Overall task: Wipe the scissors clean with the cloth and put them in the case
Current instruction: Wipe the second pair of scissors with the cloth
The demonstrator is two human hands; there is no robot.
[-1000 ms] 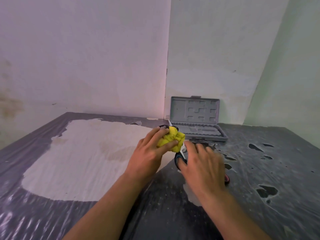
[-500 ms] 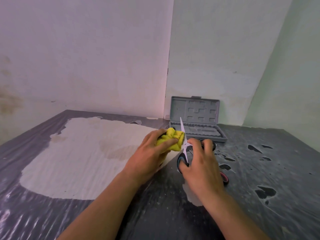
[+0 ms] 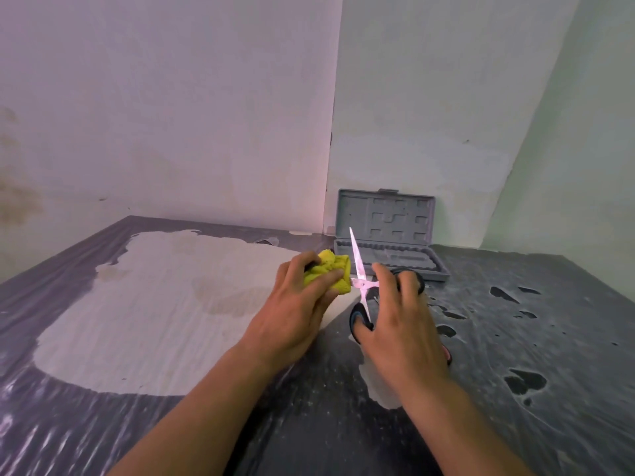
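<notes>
Worn dark table (image 3: pixel 515 389) with a large pale bare patch at left. Left hand (image 3: pixel 295 307): fingers curled round a bunched yellow cloth (image 3: pixel 331 273), held against one blade. Steel scissors with black handles (image 3: pixel 360 283): blades spread, one pointing up, the other under the cloth; right hand (image 3: pixel 402 324) grips the handles. Open grey plastic case (image 3: pixel 388 242): behind, lid against the wall.

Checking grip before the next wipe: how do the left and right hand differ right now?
The left hand is curled round the bunched yellow cloth; the right hand grips the scissors by their dark handles. The left hand sits over the table's pale patch, the right over its dark part. Both are seen from the back, near the blades.
</notes>
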